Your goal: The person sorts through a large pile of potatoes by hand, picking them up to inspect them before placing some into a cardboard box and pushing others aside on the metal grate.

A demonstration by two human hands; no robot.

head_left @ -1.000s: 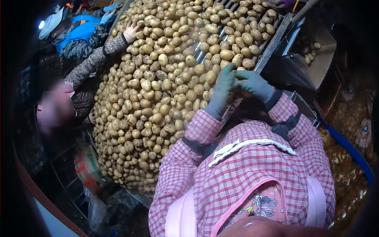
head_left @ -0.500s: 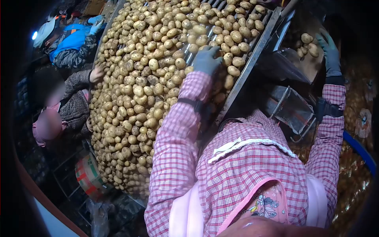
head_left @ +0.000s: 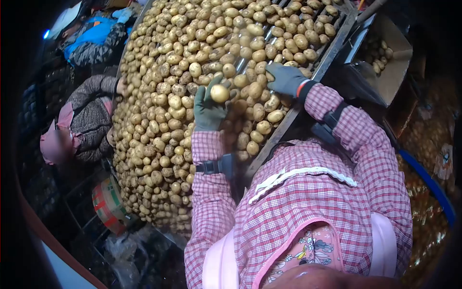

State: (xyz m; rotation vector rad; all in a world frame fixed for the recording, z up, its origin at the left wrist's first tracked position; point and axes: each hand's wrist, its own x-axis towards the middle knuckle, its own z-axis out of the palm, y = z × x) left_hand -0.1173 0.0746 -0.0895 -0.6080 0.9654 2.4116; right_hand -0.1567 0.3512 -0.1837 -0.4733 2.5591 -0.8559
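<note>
Potatoes (head_left: pixel 168 101) lie heaped over a wide sorting table with metal bars (head_left: pixel 240 64). Over the heap, my left hand (head_left: pixel 210 111), in a grey-green glove, has its fingers around a pale round potato (head_left: pixel 220 93). My right hand (head_left: pixel 287 81), gloved in grey with an orange-edged cuff, rests at the right side of the heap. Its fingertips reach down among the potatoes, thumb and fingers apart; no potato shows clearly in its grasp.
A metal rail (head_left: pixel 308 89) edges the table on my side. To the right stands a cardboard box (head_left: pixel 400 53) with several potatoes inside. Across the heap are a person in a pink cap (head_left: pixel 55 144) and another in blue (head_left: pixel 91 38). A blue hose (head_left: pixel 428 180) runs at right.
My right hand has come from the box at right to the potato heap. My left hand has moved left and toward me, and now holds a potato.
</note>
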